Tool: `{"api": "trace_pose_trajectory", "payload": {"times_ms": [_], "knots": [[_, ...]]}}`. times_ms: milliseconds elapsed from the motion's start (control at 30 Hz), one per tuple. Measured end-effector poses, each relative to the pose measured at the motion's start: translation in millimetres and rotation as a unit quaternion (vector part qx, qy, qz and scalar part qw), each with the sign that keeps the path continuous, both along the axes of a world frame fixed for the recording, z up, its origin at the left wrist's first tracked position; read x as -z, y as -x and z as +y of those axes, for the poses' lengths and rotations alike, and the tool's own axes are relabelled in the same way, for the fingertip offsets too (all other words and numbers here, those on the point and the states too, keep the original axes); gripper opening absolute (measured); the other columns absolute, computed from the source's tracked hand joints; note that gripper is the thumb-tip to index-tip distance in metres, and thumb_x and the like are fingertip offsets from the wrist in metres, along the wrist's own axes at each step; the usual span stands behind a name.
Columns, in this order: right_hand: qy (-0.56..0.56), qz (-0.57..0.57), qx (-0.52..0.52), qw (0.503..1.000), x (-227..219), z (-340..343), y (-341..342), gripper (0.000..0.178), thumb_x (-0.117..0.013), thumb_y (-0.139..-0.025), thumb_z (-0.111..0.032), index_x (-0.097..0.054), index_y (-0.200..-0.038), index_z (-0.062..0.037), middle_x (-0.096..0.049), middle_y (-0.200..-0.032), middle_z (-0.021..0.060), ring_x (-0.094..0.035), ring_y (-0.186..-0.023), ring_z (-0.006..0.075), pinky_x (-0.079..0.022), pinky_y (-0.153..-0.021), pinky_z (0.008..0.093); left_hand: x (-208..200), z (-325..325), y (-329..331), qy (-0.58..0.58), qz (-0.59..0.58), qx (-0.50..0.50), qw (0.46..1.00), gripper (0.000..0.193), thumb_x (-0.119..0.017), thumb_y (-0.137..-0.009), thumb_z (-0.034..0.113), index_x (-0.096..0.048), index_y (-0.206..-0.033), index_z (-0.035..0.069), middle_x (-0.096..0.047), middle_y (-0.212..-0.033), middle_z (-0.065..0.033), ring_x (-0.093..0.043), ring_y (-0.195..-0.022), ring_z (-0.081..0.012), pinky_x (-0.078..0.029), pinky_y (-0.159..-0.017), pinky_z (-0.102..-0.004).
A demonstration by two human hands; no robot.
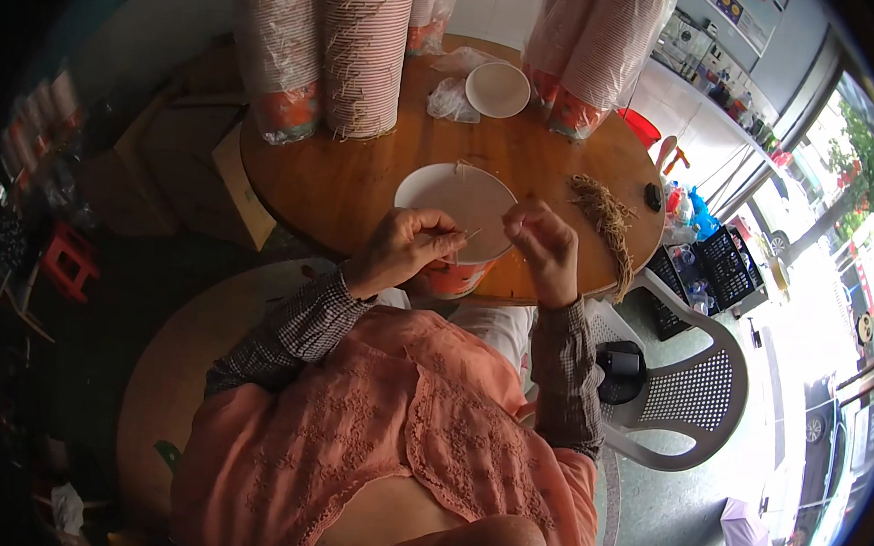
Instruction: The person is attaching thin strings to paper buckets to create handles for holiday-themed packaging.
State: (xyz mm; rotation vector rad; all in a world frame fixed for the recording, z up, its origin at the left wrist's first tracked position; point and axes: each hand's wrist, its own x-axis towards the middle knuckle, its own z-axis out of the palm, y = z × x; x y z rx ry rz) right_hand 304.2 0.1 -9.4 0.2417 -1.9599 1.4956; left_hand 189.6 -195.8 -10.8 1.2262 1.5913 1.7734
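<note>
A large paper bowl (451,190), white inside and red outside, stands at the near edge of the round table. My left hand (409,247) is at its near-left rim, thumb and fingers pinched on a thin straw-coloured strand (475,233) whose short end pokes out. Over the right rim, my right hand (545,244) is raised with fingers curled and pressed together; whatever it holds is too fine to make out. Another bit of strand hangs at the bowl's far rim. Right of my right hand lies a bundle of straw-coloured strands (608,223).
Tall stacks of paper bowls stand at the back left, one with strands (364,62) along its side, and wrapped stacks (606,64) at the back right. Between them sit a single white bowl (498,89) and crumpled plastic (452,101). A plastic chair (693,390) is at right.
</note>
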Motion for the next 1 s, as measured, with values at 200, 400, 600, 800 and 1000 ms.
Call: {"api": "trace_pose_trajectory", "payload": {"times_ms": [200,400,600,800,1000], "knots": [[-0.038,-0.01,0.01,0.999,7.4,-20.7,-4.1,0.02,-0.074,-0.079,-0.007,-0.066,-0.097,-0.0022,-0.067,-0.101,0.0056,-0.06,-0.098,0.015,-0.045,-0.089,0.0288,-1.9,-1.1,-1.8,0.014,0.023,0.002,1.0,0.019,-0.063,-0.091,0.016,-0.066,-0.094,-0.002,-0.065,-0.078,-0.0029,-0.06,-0.073,-0.0073,-0.051,-0.068,-0.0226],[0.026,-0.015,-0.063,0.998,10.3,-17.8,2.5,0.016,-0.069,-0.083,-0.002,-0.064,-0.098,0.001,-0.064,-0.097,0.0064,-0.058,-0.094,0.0135,-0.044,-0.087,0.0276,-2.8,-0.4,-2.5,0.028,0.03,0.005,0.999,0.019,-0.063,-0.091,0.017,-0.066,-0.093,-0.001,-0.066,-0.078,-0.0032,-0.06,-0.073,-0.0073,-0.051,-0.067,-0.0227],[0.033,-0.039,-0.054,0.997,17.1,-16.2,6.9,0.004,-0.063,-0.088,-0.001,-0.061,-0.091,-0.0004,-0.062,-0.093,0.0025,-0.057,-0.09,0.0116,-0.044,-0.083,0.026,-1.8,3.9,0.7,0.023,0.015,0.009,1.0,0.017,-0.062,-0.091,0.015,-0.065,-0.096,-0.001,-0.065,-0.08,-0.0028,-0.06,-0.076,-0.0071,-0.051,-0.068,-0.0223],[0.124,0.03,0.046,0.991,10.9,-14.2,5.9,0.007,-0.054,-0.096,-0.008,-0.056,-0.094,-0.0019,-0.059,-0.091,0.0009,-0.054,-0.089,0.0097,-0.043,-0.081,0.0242,7.0,6.4,20.1,-0.038,-0.004,-0.002,0.999,0.014,-0.061,-0.091,0.011,-0.062,-0.1,-0.001,-0.064,-0.085,-0.0026,-0.06,-0.081,-0.0078,-0.05,-0.074,-0.0232],[-0.324,0.081,0.109,0.936,-36.5,-32.2,-10.4,0.012,-0.064,-0.078,-0.003,-0.061,-0.089,-0.0042,-0.059,-0.089,0.0099,-0.056,-0.088,0.0317,-0.045,-0.08,0.0386,-3.9,7.0,14.9,-0.087,-0.088,0.023,0.992,0.014,-0.06,-0.091,0.009,-0.06,-0.101,0.0,-0.065,-0.095,-0.0052,-0.059,-0.085,-0.0101,-0.047,-0.081,-0.0243]]}}
